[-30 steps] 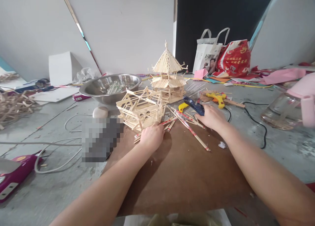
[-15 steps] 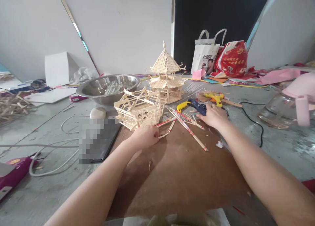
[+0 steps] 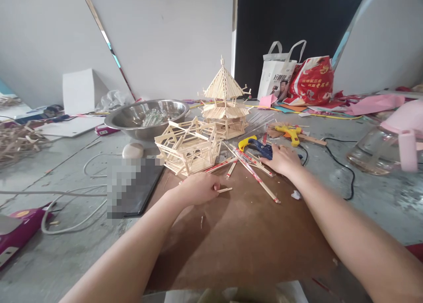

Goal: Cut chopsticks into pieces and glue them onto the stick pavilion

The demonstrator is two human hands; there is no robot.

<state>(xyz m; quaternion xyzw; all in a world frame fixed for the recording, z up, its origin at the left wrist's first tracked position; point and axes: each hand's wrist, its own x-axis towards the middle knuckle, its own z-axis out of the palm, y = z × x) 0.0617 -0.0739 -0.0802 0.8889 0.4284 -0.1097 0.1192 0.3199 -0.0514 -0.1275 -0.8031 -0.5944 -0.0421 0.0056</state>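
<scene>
My left hand is closed on a short wooden stick, whose end sticks out to the right above the brown board. Further right, my right hand has its fingers around the dark end of a yellow-and-blue hand tool; the tool's kind is not clear. Between the hands lie loose sticks and red-marked chopstick packets. Just behind my left hand stands an open frame of glued sticks. A stick pagoda with a pointed roof rises behind it.
At the back left is a steel bowl. A yellow glue gun with a black cord lies beyond my right hand. To the right stands a clear jug with a pink lid. A dark tablet-like slab lies left.
My left hand has moved slightly right and nearer to me with the stick. My right hand has shifted a little nearer, and the tool's blue end has moved slightly with it.
</scene>
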